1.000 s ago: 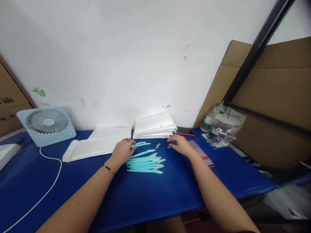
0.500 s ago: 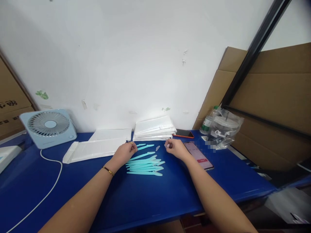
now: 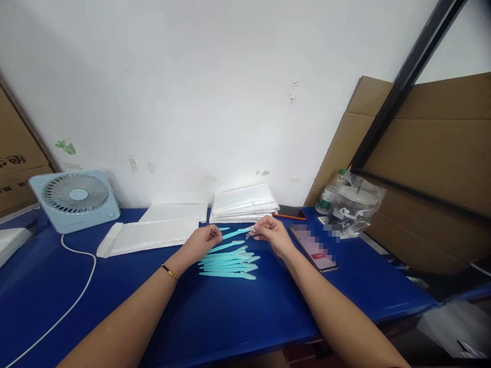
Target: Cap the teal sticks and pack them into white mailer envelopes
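Note:
My left hand (image 3: 206, 242) pinches the handle of a turquoise eyebrow razor (image 3: 232, 234), which points to the right. At the razor's blade end, my right hand (image 3: 271, 235) has its fingers closed on a small clear piece that looks like a blade cover, mostly hidden by the fingertips. Below both hands several more turquoise eyebrow razors (image 3: 224, 268) lie in a loose row on the blue table (image 3: 238, 317), handles to the left. One more razor (image 3: 224, 229) shows partly behind the held one.
Behind my left hand lie flat white packets (image 3: 149, 236), with a stack of white packets (image 3: 243, 200) against the wall. To the right are two phones (image 3: 312, 249) (image 3: 291, 211), a bottle (image 3: 327, 197) and a bagged cup (image 3: 355, 204). A blue fan (image 3: 76, 202) trails a cable leftward.
My right hand has moved left to the blade end of the razor. My left hand has shifted slightly right, and the razor it holds is lifted between both hands.

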### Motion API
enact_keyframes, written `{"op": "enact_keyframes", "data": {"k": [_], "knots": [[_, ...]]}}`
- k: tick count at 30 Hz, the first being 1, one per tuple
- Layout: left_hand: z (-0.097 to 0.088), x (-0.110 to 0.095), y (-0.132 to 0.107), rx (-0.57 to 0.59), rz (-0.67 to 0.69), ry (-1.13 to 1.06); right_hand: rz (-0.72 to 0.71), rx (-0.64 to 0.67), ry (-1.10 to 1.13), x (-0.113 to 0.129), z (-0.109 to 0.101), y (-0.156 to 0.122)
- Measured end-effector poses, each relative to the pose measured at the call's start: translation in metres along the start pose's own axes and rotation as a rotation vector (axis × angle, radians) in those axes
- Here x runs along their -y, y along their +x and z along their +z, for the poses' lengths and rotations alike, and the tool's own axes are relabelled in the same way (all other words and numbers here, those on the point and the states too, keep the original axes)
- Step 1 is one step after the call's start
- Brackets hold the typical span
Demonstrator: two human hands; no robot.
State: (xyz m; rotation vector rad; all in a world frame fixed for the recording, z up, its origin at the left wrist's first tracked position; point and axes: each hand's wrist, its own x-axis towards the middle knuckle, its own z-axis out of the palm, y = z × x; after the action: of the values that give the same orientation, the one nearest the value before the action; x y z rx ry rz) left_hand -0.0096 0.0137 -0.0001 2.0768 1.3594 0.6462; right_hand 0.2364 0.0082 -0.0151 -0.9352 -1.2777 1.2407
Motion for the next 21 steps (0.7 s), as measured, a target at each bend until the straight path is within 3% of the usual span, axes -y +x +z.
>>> {"op": "enact_keyframes", "data": {"k": [4, 7, 9, 12, 14, 21], "knots": [[-0.002, 0.000, -0.003, 0.049, 0.028, -0.015, 0.020, 0.126, -0.210, -0.002, -0.003, 0.000], [-0.005, 0.002, -0.004, 0.117, 0.031, 0.065, -0.088, 0.107, -0.548, -0.003, -0.013, 0.004], [-0.007, 0.006, -0.003, 0.055, 0.048, 0.216, -0.213, 0.084, -0.793, -0.004, -0.019, 0.007], [-0.005, 0.015, 0.001, -0.144, 0.060, 0.481, -0.353, 0.164, -1.053, -0.009, -0.021, 0.011], [-0.003, 0.021, 0.004, -0.199, 0.032, 0.568, -0.364, 0.222, -1.137, -0.012, -0.018, 0.013], [0.002, 0.023, 0.008, -0.151, 0.020, 0.509, -0.330, 0.210, -1.211, -0.015, -0.011, 0.012]]}}
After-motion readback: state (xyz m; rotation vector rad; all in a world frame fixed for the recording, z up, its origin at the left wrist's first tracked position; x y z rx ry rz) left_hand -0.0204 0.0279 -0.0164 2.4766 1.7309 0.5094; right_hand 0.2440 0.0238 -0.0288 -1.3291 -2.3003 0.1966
